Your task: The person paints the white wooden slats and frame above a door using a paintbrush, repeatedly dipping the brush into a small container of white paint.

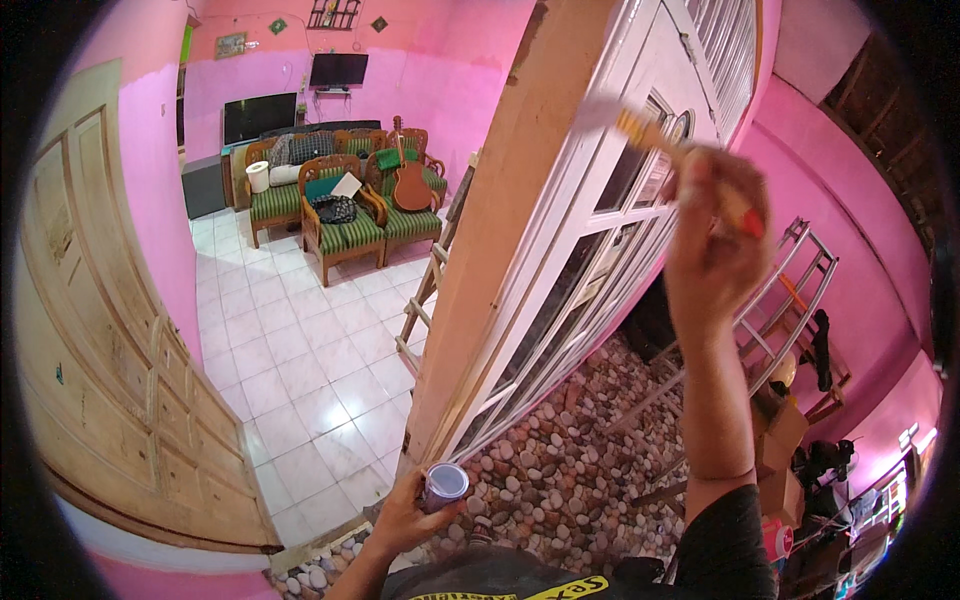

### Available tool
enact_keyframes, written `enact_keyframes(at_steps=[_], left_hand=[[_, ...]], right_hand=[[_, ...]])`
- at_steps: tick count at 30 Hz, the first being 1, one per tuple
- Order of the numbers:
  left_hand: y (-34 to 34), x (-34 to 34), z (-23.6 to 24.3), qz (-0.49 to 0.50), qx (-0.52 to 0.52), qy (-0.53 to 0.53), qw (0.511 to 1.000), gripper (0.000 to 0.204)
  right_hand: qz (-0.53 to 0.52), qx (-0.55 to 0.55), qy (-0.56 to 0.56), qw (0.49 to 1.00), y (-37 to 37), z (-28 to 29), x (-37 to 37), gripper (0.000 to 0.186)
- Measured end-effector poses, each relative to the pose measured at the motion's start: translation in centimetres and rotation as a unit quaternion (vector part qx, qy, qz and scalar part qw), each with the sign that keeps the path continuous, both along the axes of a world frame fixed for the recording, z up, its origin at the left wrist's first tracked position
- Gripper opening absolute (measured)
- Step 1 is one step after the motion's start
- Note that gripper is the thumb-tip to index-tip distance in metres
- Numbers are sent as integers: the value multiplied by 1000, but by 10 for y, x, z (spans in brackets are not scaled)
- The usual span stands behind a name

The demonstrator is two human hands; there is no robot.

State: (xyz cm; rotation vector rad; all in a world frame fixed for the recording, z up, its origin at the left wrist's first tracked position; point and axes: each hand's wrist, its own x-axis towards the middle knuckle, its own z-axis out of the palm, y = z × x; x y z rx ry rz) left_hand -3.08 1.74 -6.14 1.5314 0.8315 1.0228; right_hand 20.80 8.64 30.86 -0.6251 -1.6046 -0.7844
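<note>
My right hand (pixel 718 225) is raised at the upper right, its fingers closed around the handle of a paintbrush (pixel 640 128). The brush's pale bristles point left, in front of the white-painted window frame (pixel 565 240); they are blurred, and I cannot tell whether they touch it. Low in the middle, my left hand (pixel 402 522) grips a small open paint can (pixel 447 486) with pale paint inside. Beside the white frame runs a tan-brown wooden post (pixel 490 240), its lower end near the can.
A wooden door (pixel 110 330) stands at the left. Beyond the doorway are white floor tiles (pixel 290 350), green-striped chairs (pixel 345 235), a guitar (pixel 411 185) and a wooden ladder (pixel 425 300). Pebble-patterned flooring (pixel 560 450) lies below; a metal rack (pixel 790 300) and cardboard boxes (pixel 782 440) stand right.
</note>
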Motion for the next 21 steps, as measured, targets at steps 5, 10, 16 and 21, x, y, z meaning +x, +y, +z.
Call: enact_keyframes(at_steps=[5,10,16,21], left_hand=[[-2,1,-7,10,7,23,1000,67],[-2,-6,-18,23,16,28,999,66],[4,-9,2,31,26,39,998,65],[11,-6,-2,28,33,62,997,63]], right_hand=[[-46,26,-71,996,8,-27,3,17],[-72,-80,-163,981,-22,-124,2,36],[-55,-188,-139,971,-27,-146,0,14],[-60,-129,-39,989,-27,-110,2,9]])
